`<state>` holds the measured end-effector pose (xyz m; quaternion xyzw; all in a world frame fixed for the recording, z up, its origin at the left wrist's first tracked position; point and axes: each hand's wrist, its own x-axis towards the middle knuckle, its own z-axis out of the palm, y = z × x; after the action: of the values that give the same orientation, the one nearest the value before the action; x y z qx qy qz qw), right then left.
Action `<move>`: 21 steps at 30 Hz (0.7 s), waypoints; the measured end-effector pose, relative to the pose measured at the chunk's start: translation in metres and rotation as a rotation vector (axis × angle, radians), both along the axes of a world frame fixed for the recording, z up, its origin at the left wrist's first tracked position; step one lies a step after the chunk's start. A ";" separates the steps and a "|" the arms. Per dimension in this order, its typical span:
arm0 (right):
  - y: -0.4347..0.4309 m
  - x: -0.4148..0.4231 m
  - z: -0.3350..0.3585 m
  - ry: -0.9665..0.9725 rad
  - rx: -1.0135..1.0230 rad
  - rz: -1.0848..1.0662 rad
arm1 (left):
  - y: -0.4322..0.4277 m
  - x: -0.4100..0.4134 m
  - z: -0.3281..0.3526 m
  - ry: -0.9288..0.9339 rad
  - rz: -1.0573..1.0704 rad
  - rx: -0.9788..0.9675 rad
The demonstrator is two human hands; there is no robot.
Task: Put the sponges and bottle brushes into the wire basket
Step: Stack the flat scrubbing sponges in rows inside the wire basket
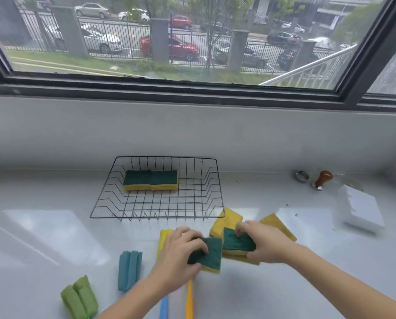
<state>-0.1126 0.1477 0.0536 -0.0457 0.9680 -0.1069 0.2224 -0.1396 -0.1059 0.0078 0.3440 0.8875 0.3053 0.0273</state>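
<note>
A black wire basket [217,192] stands on the white counter with two green-and-yellow sponges [149,180] side by side in its back left. In front of it, my left hand [180,252] grips a green-topped sponge [209,255], and my right hand [265,241] grips another green-topped sponge [237,242] right beside it. Yellow sponges [227,221] lie under and behind my right hand, one more [278,225] to its right. Bottle brushes lie near the front edge: a blue head [129,270], a green head [79,298], a yellow head [163,238], plus blue and orange handles [189,300].
A white box [360,211] sits at the right. Behind it stand a wooden-handled tamper [321,180] and a metal ring [301,175]. The wall and a wide window rise behind the counter.
</note>
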 end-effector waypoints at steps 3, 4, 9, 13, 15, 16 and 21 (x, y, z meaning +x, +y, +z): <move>-0.017 -0.049 0.020 0.133 -0.079 -0.033 | -0.028 -0.047 0.020 0.026 0.085 0.123; -0.024 -0.066 0.024 0.183 -0.101 -0.032 | -0.035 -0.062 0.025 0.031 0.111 0.149; -0.054 -0.150 0.012 0.256 -0.089 -0.010 | -0.055 -0.123 0.031 -0.030 0.206 0.133; -0.063 -0.197 -0.014 0.246 -0.029 -0.005 | -0.061 -0.152 0.021 -0.082 0.220 0.084; -0.063 -0.215 -0.028 0.287 0.047 0.007 | -0.063 -0.163 0.014 -0.105 0.228 0.086; -0.064 -0.223 -0.036 0.296 0.081 0.005 | -0.064 -0.168 0.010 -0.118 0.234 0.093; -0.070 -0.249 -0.078 0.341 0.209 0.040 | -0.062 -0.188 -0.007 -0.165 0.269 0.139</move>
<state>-0.3618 0.0778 -0.0243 -0.0590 0.9964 0.0080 0.0609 -0.3271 -0.1678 0.0012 0.1973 0.8970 0.3941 0.0350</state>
